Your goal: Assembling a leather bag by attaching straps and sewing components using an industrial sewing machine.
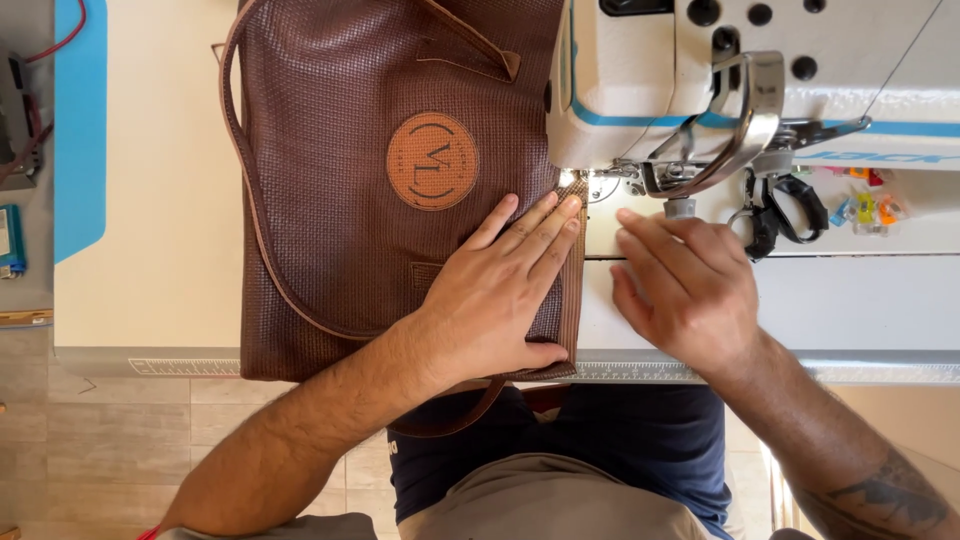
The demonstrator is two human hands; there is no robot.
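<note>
Cream desk (150,250) fills the middle of the frame, with a white sewing machine (760,80) at upper right. Your left hand (500,290) lies flat, fingers spread, pressing the brown woven bag (340,200) at centre, its right edge under the needle. Your right hand (680,285) rests loosely curled on the machine bed, grasping nothing. That bag looks stiff, thick and fairly heavy; hold it flat by the panel near the seam.

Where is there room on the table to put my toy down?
The bare cream table between the blue mat and the brown bag is free. Near the sewing machine it is crowded: both hands, left hand and right hand, scissors and colourful clips.
</note>
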